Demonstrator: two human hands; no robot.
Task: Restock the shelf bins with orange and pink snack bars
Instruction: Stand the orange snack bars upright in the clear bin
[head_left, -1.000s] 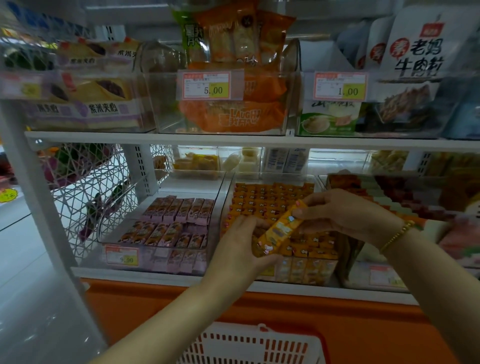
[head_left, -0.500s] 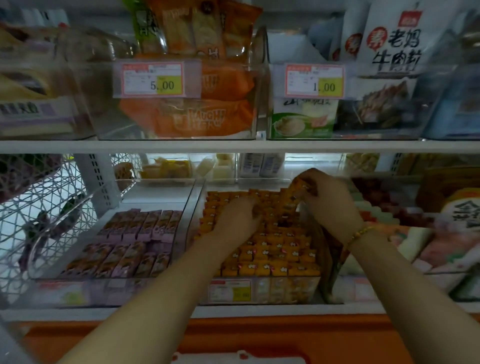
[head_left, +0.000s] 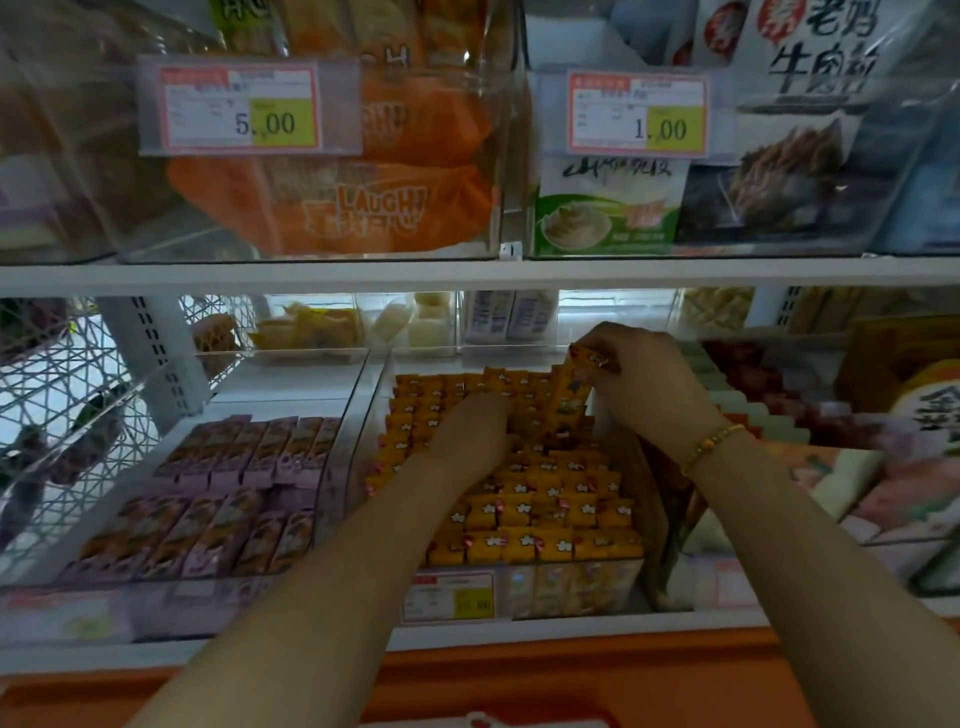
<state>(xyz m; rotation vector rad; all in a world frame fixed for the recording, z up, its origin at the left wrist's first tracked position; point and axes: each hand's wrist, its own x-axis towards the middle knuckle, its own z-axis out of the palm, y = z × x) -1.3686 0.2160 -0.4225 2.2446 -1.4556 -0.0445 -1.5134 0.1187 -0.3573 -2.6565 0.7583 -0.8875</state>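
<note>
A clear bin (head_left: 374, 415) on the lower shelf is packed with rows of orange snack bars (head_left: 540, 514). My right hand (head_left: 649, 387) pinches the top of one orange bar (head_left: 571, 395), which stands tilted at the bin's back right. My left hand (head_left: 475, 426) lies palm down on the bars in the middle of the bin, fingers reaching toward that bar; its fingertips are hard to make out. To the left, a second clear bin (head_left: 104, 405) holds pink snack bars (head_left: 218, 499) lying in rows.
The upper shelf board (head_left: 467, 273) hangs close above both hands, with bins of orange bags (head_left: 395, 208) and price tags on it. A wire mesh panel (head_left: 67, 395) stands at the left. More packaged goods (head_left: 810, 415) fill the right. A white basket rim (head_left: 519, 722) shows at the bottom.
Both hands carried the orange bar from in front of the bin to its back right. My left hand let go of it and settled on the rows. The view has closed in.
</note>
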